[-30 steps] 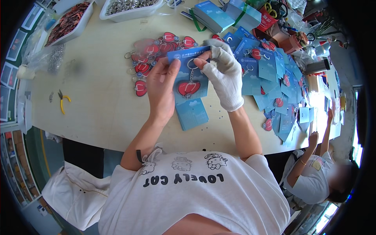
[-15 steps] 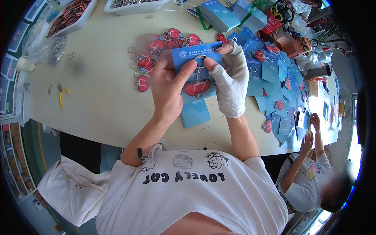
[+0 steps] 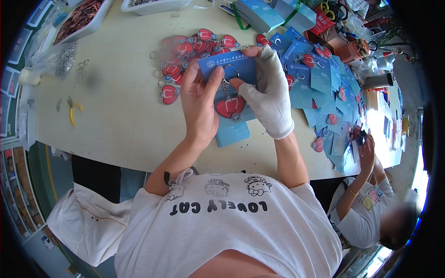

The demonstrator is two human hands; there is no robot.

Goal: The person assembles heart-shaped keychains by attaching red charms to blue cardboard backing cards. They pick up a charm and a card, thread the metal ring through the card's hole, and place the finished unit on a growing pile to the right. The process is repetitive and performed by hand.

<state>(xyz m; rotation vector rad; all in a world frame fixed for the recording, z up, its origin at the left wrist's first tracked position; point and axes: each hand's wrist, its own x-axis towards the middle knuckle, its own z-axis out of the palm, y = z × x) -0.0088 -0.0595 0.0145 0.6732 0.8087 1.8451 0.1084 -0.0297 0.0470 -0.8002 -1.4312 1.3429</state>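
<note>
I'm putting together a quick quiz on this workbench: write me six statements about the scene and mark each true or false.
1. The left hand and right hand both hold a blue card. True.
2. Both hands are gloved. False: only the right one wears a white glove.
3. A heart keyring shows in front of the card. True.
4. The heart on that keyring is green. False: it is red.
5. Yellow pliers lie on the table, left of the hands. True.
6. Nobody else is in view. False: a co-worker is at the right.
</note>
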